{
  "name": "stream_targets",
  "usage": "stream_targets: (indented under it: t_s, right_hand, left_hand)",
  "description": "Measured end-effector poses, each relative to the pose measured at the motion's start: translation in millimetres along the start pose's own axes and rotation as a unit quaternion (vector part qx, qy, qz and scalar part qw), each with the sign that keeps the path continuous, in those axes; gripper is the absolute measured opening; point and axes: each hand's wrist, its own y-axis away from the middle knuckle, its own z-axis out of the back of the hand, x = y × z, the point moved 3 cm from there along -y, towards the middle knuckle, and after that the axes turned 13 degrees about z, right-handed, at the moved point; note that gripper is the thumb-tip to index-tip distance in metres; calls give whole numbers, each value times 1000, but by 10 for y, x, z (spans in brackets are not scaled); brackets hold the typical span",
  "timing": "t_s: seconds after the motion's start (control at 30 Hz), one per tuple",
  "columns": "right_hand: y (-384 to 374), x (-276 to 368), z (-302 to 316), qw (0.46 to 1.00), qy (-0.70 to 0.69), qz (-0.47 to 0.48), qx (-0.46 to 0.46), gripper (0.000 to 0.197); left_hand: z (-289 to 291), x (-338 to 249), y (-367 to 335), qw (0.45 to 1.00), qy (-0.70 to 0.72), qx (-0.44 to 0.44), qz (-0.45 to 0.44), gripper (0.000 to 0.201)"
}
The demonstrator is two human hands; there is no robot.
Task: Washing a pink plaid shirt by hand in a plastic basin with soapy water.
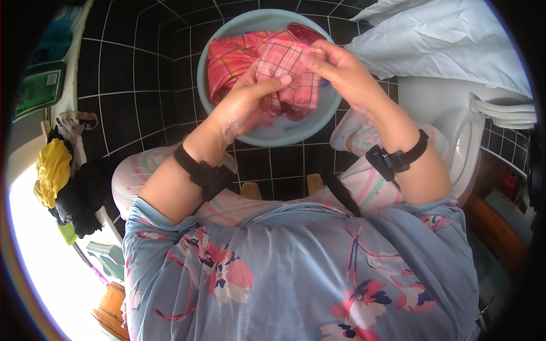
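A: What do the 2 hands have hold of?

B: A pink plaid cloth [284, 71], wet-looking and bunched up. The left hand [247, 102] is wrapped around its lower part, fingers curled closed on the fabric with the thumb lying across the front. The right hand [335, 65] pinches the upper edge, fingertips pressed together on a fold.

A: And where is the cloth itself?

B: Held just above a round light-blue basin [267, 136], with most of it draped down into the bowl. The basin stands on a black tiled floor [125, 74] with pale grout lines, straight ahead of the person's knees.

A: Anything on the wrists?

B: 1 black strap on each. The left wrist band [202, 170] sits just behind the hand; the right wrist band [395, 159] carries a small black box.

A: What surrounds them?

B: To the right, a white toilet [455, 125], with a pale crumpled sheet [443, 45] above it. To the left, well apart from the basin, a yellow cloth [52, 170] and a black cloth [85, 193] hang together on a rack. An orange-brown pot [111, 307] shows at the lower left. The person wears a blue floral top [296, 273] and pale striped trousers [364, 182].
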Motion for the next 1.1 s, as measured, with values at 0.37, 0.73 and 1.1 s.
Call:
stream_targets:
  t_s: [0.37, 0.73, 1.1]
  right_hand:
    - [-28, 2, 102, 984, -145, 8, -106, 23]
    - [47, 72, 96, 866, -484, -106, -73, 47]
    - [3, 140, 645, 856, -515, 16, -52, 46]
  left_hand:
    - [81, -225, -124, 986, -152, 55, -44, 71]
    - [48, -106, -123, 960, -272, 69, 7, 81]
    - [210, 51, -204, 956, -274, 33, 96, 34]
